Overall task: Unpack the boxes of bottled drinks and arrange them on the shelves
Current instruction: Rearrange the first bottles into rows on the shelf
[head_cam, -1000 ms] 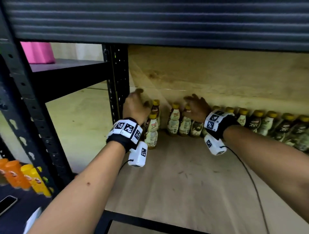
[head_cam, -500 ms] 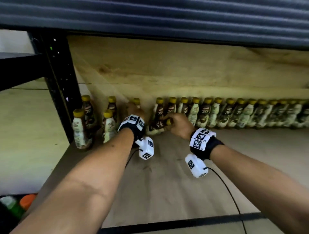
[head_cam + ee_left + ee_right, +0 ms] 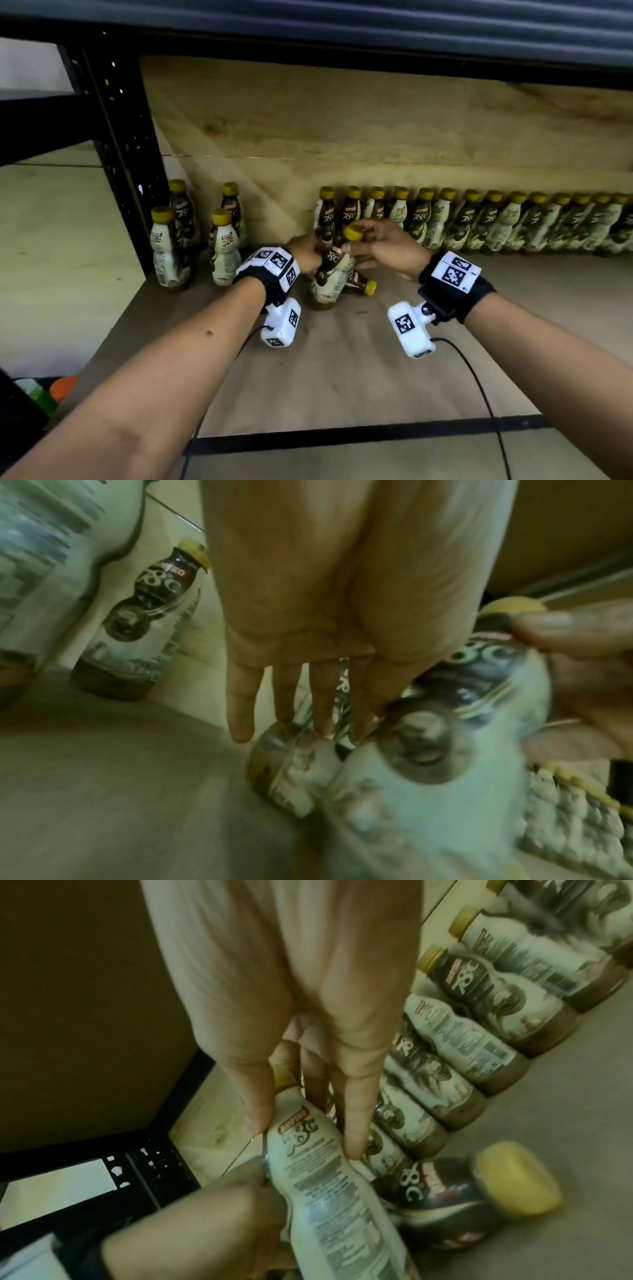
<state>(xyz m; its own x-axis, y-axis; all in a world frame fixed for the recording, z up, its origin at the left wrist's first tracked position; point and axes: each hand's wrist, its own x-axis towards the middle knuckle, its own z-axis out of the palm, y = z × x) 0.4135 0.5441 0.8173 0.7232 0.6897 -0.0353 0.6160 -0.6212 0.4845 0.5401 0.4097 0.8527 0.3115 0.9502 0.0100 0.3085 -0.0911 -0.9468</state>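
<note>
Step in hand looks like tidying a toppled cluster mid-shelf, centre of the head view. Right hand (image 3: 383,248) pinches the tilted bottle (image 3: 330,274) at its neck just under the yellow cap – thumb and fingers curled round it. Left hand (image 3: 305,250) sits against the same bottle's left side; its wrist view shows fingers fairly straight, tips down among the bottles, so no clear grasp. A fallen bottle (image 3: 359,282) lies on its side just behind, cap toward the right of frame.

Back row (image 3: 479,219) runs along the rear wall to the right edge; four loose bottles (image 3: 195,236) stand at left by the black upright (image 3: 123,154).

Next move, as a judgement: stand the tilted bottle upright on the shelf board (image 3: 342,370), then right the fallen one – without knocking the row behind.
</note>
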